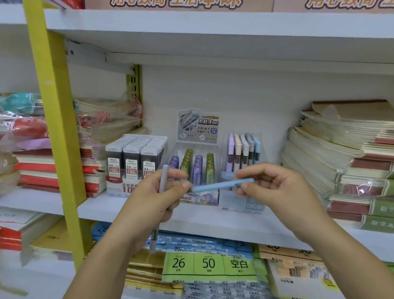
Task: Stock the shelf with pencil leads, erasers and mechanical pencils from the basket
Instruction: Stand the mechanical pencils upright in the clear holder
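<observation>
Two mechanical pencils held in front of the stationery shelf, one in each hand.

The left grip [155, 200] is closed around a grey pencil [164, 177] that stands nearly upright, its lower end poking out below the palm. The right grip [275, 192] pinches a light blue pencil [221, 185] near its upper end. That pencil slants down to the left, and its low end meets the left thumb. Both pencils are held in the air in front of the white shelf [209, 219], where three displays stand side by side: a box of pencil leads [132, 167] on the left, a tray of purple and green tubes [194, 170] in the middle, and a clear stand of pastel pencils [242, 153] on the right, just behind the blue pencil. Stacks of notebooks [356, 163] flank the displays.
</observation>
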